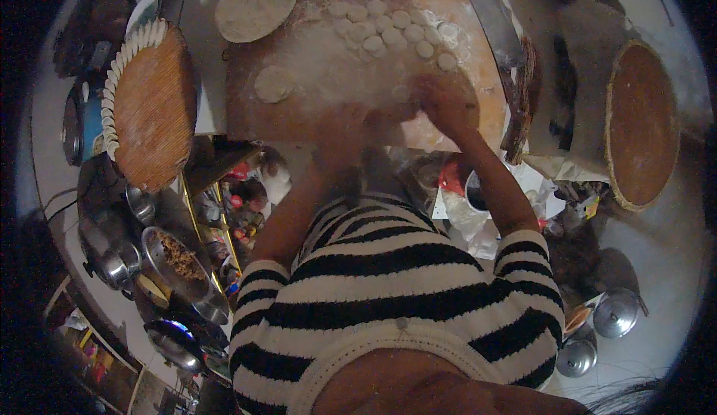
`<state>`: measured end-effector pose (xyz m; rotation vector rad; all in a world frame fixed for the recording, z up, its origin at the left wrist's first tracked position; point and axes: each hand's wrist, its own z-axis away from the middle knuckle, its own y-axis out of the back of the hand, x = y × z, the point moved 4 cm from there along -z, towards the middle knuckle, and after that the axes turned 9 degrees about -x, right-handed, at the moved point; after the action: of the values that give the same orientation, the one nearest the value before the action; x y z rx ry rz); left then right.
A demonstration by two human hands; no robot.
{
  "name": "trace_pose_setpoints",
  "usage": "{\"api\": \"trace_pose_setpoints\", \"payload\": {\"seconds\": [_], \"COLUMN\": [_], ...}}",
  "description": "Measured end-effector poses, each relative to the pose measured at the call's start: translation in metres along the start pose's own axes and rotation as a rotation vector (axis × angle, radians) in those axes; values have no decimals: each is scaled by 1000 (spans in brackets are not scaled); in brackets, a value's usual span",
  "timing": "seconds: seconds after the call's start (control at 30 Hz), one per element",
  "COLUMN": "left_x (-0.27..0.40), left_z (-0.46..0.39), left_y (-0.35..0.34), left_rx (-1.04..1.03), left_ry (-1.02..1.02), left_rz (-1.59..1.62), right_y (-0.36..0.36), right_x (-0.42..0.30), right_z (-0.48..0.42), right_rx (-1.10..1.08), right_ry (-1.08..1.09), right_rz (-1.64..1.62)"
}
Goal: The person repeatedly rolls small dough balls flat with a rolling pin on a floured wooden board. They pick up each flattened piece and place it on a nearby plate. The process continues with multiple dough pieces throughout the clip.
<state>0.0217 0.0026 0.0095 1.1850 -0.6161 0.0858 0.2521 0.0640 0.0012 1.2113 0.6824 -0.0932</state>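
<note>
My left hand (pixel 340 132) is over the near edge of a floured wooden board (pixel 246 118), badly blurred by a haze over the view. My right hand (pixel 445 101) is low over the board's right part, its fingers bent inward. A small pale dough piece (pixel 400 92) seems to lie by its fingertips; whether either hand grips anything is hidden by the blur. Beyond the right hand, several flattened dough rounds (pixel 413 32) lie in loose rows, some overlapping. A larger dough disc (pixel 274 83) rests at the board's left.
A large pale round vessel (pixel 256 4) occupies the board's far left corner. Leftward, a round ribbed tray (pixel 154 107) carries dumplings (pixel 110 87) along its rim. A metal bowl (pixel 204 292) contains brown crumbly filling (pixel 180 255). A round woven tray (pixel 643 126) stands far right.
</note>
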Motion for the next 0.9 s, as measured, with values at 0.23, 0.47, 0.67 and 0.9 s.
{"api": "trace_pose_setpoints", "payload": {"seconds": [0.23,0.47,0.67,0.9], "left_x": [-14,-17,-23,-26], "left_z": [-41,-52,-39,-16], "left_y": [6,11,-2,-25], "left_rx": [100,109,144,8], "left_ry": [-82,103,44,36], "left_rz": [-483,-318,-403,-630], "right_y": [-9,18,0,26], "right_x": [15,-10,7,11], "right_z": [41,22,49,55], "right_rx": [108,47,-41,31], "right_ry": [102,76,162,290], "right_rz": [428,420,194,191]}}
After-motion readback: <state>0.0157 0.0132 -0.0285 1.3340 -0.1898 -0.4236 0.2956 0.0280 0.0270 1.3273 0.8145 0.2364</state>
